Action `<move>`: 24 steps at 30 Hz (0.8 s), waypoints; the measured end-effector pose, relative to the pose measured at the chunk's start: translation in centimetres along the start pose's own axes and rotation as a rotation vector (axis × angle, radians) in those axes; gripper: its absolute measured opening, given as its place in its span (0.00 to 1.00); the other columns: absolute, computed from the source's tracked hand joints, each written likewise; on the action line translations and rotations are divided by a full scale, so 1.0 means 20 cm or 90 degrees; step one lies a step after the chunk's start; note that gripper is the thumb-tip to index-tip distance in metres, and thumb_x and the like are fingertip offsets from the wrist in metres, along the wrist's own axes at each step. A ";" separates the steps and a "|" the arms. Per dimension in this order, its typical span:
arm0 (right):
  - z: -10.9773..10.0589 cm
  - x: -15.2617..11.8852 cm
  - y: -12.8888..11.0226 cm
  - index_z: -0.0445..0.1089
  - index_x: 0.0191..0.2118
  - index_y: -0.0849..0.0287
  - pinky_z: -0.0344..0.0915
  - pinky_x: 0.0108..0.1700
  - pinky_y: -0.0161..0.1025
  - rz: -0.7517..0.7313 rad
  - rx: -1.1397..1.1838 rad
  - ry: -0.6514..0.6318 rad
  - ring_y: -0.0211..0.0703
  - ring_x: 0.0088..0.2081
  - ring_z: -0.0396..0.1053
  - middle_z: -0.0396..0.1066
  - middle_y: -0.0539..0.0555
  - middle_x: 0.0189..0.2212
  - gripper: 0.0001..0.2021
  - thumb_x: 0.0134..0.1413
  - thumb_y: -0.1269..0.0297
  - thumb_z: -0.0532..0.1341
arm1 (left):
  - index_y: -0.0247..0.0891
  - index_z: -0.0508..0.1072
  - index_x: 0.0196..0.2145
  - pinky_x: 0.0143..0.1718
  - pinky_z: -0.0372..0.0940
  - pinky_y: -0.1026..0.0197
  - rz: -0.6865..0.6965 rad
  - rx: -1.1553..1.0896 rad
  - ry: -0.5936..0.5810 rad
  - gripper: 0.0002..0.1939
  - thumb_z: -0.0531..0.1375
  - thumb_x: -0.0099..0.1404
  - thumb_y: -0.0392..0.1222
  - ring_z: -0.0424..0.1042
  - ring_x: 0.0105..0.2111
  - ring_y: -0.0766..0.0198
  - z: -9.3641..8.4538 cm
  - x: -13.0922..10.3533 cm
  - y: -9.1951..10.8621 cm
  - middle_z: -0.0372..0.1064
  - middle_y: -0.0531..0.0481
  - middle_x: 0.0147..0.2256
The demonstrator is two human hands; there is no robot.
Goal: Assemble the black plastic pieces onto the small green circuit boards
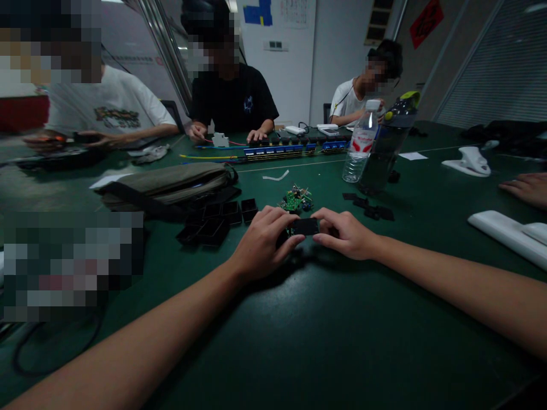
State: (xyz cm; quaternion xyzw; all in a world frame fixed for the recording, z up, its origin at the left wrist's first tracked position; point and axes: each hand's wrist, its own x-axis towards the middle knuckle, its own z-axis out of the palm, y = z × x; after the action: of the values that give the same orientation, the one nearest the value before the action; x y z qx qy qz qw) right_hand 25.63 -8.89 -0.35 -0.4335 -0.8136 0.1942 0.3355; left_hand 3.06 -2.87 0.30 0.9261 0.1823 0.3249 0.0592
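Note:
A small black rectangular piece [306,226] is held between my two hands, a little above the green table [299,330]. My left hand [269,239] grips its left end between thumb and fingers, with a bit of green circuit board showing beside the fingertips. The fingers of my right hand [346,232] pinch its right end. Just beyond lies a heap of green circuit boards [297,198]. Several open black cases [213,219] are piled to the left, and several small black pieces [371,209] lie to the right.
A clear water bottle [361,142] and a dark bottle [387,145] stand at the back right. A grey-green bag [171,185] lies at the left. Three people sit across the table; another person's hand [527,189] rests at the right, near a white device [508,233].

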 end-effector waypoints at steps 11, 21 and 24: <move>0.00 0.00 -0.01 0.62 0.45 0.60 0.52 0.27 0.33 0.008 0.000 -0.002 0.33 0.21 0.58 0.64 0.43 0.20 0.15 0.61 0.54 0.57 | 0.35 0.71 0.44 0.44 0.63 0.52 0.000 -0.011 -0.011 0.14 0.55 0.69 0.47 0.65 0.41 0.56 0.00 0.00 0.00 0.70 0.44 0.39; 0.00 0.00 -0.01 0.62 0.44 0.60 0.51 0.26 0.33 0.006 -0.005 -0.005 0.33 0.21 0.56 0.63 0.43 0.20 0.16 0.61 0.52 0.57 | 0.36 0.69 0.42 0.43 0.62 0.51 -0.010 0.001 -0.039 0.13 0.54 0.69 0.49 0.64 0.41 0.55 0.00 0.00 0.00 0.70 0.44 0.39; 0.00 0.00 -0.01 0.62 0.44 0.60 0.51 0.27 0.33 0.009 0.000 -0.002 0.33 0.21 0.56 0.63 0.43 0.20 0.16 0.61 0.52 0.57 | 0.37 0.69 0.41 0.43 0.61 0.51 -0.007 0.003 -0.048 0.13 0.53 0.70 0.49 0.64 0.40 0.55 0.00 0.01 0.01 0.70 0.44 0.39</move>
State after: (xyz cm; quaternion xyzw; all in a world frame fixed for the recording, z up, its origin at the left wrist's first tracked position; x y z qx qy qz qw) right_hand 25.58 -8.96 -0.25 -0.4387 -0.8111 0.1971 0.3329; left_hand 3.15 -2.96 0.43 0.9367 0.1859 0.2893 0.0655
